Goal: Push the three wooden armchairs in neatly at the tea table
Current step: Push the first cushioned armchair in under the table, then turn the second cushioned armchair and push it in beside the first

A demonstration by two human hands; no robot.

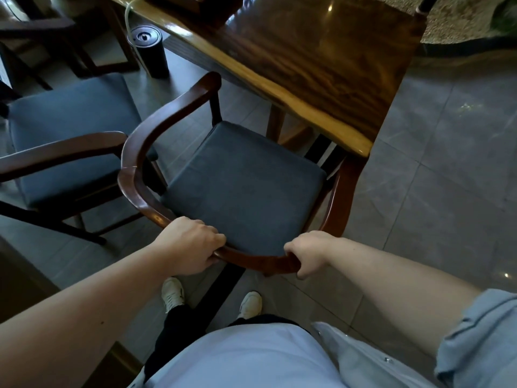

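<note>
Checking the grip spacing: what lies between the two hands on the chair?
Head view: only a bare stretch of the armchair's curved back rail between left hand and right hand.

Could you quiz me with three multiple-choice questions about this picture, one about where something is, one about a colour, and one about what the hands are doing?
1. Where does the black cylinder stand?
A. On the table top
B. On the floor beside the table
C. On a chair seat

2. What colour is the seat cushion of the held armchair?
A. Dark blue-grey
B. Red
C. White

3. What are the two hands doing?
A. Hanging free
B. Resting flat on the table
C. Gripping the chair's curved back rail

Answers:
1 B: the black cylinder sits on the floor tiles by the tea table.
2 A: the seat cushion of the held armchair is dark blue-grey.
3 C: the left hand and the right hand both close around the back rail.
</note>
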